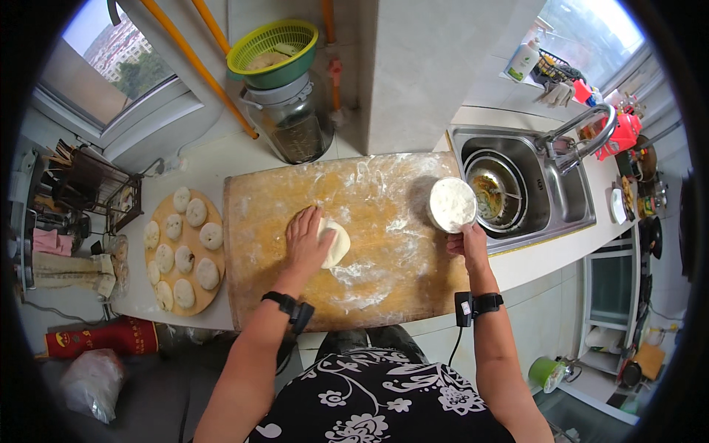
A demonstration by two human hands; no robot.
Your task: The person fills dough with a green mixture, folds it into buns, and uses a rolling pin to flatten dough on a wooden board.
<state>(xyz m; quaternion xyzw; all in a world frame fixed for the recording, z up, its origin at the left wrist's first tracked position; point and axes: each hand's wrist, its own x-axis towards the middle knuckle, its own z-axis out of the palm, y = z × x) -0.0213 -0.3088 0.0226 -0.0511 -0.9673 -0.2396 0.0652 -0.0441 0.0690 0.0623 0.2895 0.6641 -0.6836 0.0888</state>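
My left hand point(306, 241) lies palm down on the floured wooden board, with its thumb over a flat round of dough point(337, 245). The hand covers the dough's left side. In my right hand point(468, 243) is a round bowl of white flour point(453, 205), gripped by its near rim. That bowl is above the right part of the wooden board point(260, 288), close to the sink. Streaks of flour mark the board around the dough.
A round wooden tray point(213, 299) with several filled dough rounds is left of the board. Behind stands a large lidded jar point(299, 127) topped by a yellow-green strainer basket point(271, 50). On the right, a steel sink point(565, 221) holds a metal basin point(507, 199) under a faucet point(606, 124).
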